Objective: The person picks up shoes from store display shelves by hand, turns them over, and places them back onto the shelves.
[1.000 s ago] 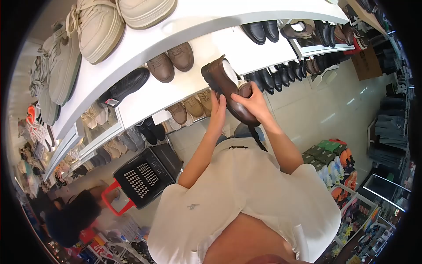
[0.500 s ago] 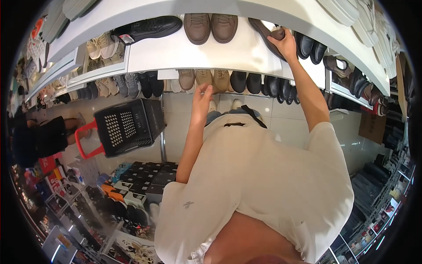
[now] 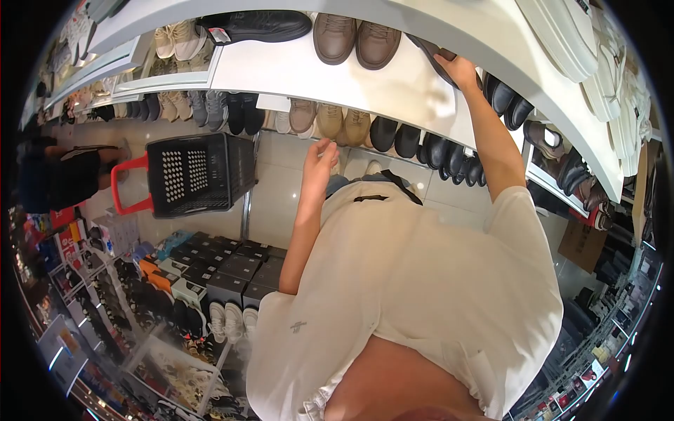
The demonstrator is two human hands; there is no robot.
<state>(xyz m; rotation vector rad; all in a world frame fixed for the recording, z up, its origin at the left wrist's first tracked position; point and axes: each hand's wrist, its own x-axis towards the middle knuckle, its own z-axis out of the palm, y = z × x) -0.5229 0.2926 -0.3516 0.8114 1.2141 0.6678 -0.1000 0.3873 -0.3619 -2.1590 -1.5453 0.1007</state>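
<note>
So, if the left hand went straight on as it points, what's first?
Likely the tan shoes below the white shelf, though depth is unclear; the left hand may pass above them.

My shirt (image 3: 449, 259) is cream with a small grey mark (image 3: 298, 327) on the chest. The shoe (image 3: 427, 52) at my right hand (image 3: 459, 71) is dark brown, the lace-up pair (image 3: 365, 43) a softer brown, the shelf (image 3: 337, 85) white. Below, I see tan shoes (image 3: 354, 129) and a black basket (image 3: 242, 172) patterned with pale dots, its handle (image 3: 117, 186) red.
</note>
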